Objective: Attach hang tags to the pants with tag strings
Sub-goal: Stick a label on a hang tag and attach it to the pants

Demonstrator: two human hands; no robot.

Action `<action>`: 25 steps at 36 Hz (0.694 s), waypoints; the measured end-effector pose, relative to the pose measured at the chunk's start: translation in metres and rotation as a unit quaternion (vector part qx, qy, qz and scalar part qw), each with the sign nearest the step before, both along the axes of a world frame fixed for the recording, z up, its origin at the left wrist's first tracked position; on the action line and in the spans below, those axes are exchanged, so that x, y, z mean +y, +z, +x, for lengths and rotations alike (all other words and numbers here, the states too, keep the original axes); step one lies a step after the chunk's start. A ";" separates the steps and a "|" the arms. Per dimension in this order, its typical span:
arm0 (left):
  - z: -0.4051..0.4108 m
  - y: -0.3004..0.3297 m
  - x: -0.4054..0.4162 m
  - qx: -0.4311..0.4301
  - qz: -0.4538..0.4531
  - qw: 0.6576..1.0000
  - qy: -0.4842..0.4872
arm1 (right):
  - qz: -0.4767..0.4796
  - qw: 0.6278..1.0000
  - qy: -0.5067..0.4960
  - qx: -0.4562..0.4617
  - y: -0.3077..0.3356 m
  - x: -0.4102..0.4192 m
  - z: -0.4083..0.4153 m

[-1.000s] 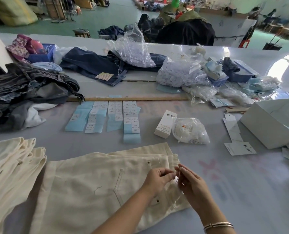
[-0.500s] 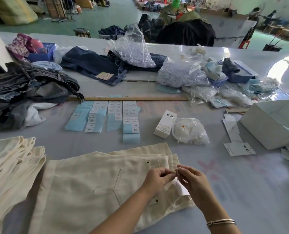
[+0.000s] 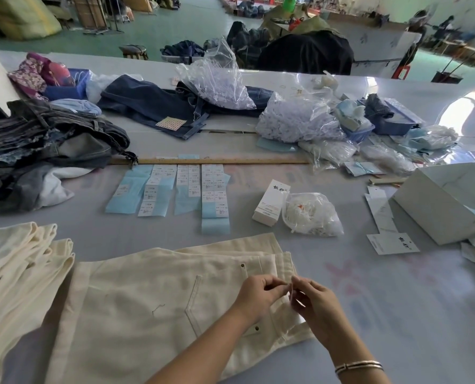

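Head view: the left hand (image 3: 260, 293) and right hand (image 3: 315, 302) are held fingertip to fingertip above the waistband of the cream pants (image 3: 158, 300). A thin pale tag string (image 3: 291, 290) is pinched between them, fingers curled on both sides; whether it has been threaded through the fabric cannot be told. The string hangs roughly upright and short, directly over the waistband edge, so the coming move is judged to go straight down, with both hands equally near. The pants are laid flat on the tabletop (image 3: 397, 314), their long axis running left from the hands, a back pocket just left of the left hand. A hang tag (image 3: 393, 243) lies well apart, to the right and farther back, beside a white box (image 3: 447, 203).
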State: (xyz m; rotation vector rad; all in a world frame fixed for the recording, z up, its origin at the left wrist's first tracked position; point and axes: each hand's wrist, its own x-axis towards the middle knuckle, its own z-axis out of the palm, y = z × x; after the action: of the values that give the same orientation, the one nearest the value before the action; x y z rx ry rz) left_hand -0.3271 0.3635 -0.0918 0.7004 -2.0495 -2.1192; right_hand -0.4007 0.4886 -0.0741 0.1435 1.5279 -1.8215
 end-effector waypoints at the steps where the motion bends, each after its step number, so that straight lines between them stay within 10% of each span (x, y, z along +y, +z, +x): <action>1: 0.000 0.000 0.000 -0.002 -0.001 1.000 -0.002 | -0.002 1.000 -0.004 -0.003 0.000 0.000 0.001; 25: -0.002 0.004 0.001 -0.012 0.003 1.000 0.000 | -0.033 0.999 -0.020 -0.012 -0.003 -0.002 0.001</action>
State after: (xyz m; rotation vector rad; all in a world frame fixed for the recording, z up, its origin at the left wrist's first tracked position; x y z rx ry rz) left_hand -0.3295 0.3648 -0.0876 0.7296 -2.0559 -2.1292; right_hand -0.3992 0.4868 -0.0770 0.1649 1.4547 -1.8924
